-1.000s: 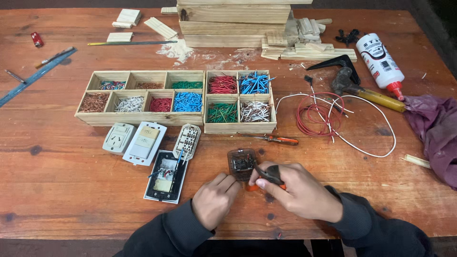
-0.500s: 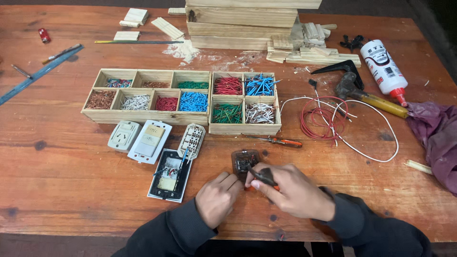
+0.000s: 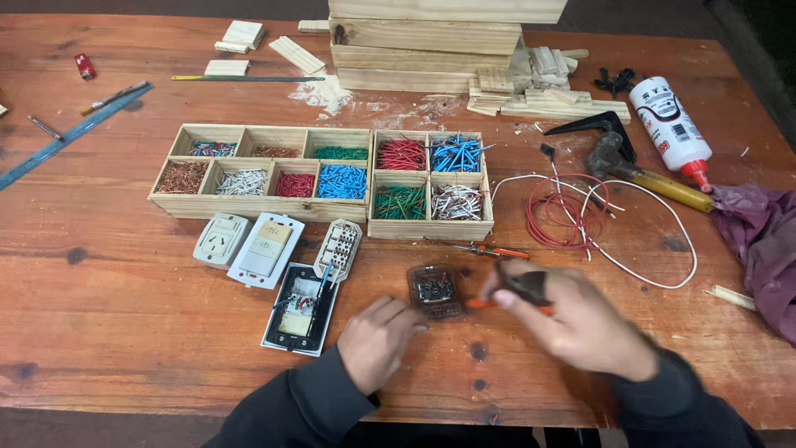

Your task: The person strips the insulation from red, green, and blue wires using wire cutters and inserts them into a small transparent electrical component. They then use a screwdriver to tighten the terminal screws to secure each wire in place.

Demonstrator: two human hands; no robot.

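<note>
Now my right hand is closed on a small tool with orange handles, its tip just right of the brown module; the hand is blurred. My left hand rests on the counter with fingers curled, fingertips touching the module's near left edge, grip holding nothing I can see. That module lies near the middle, right of the open switch plate. Farther off sits the wire tray, with orange pliers between it and the module
</note>
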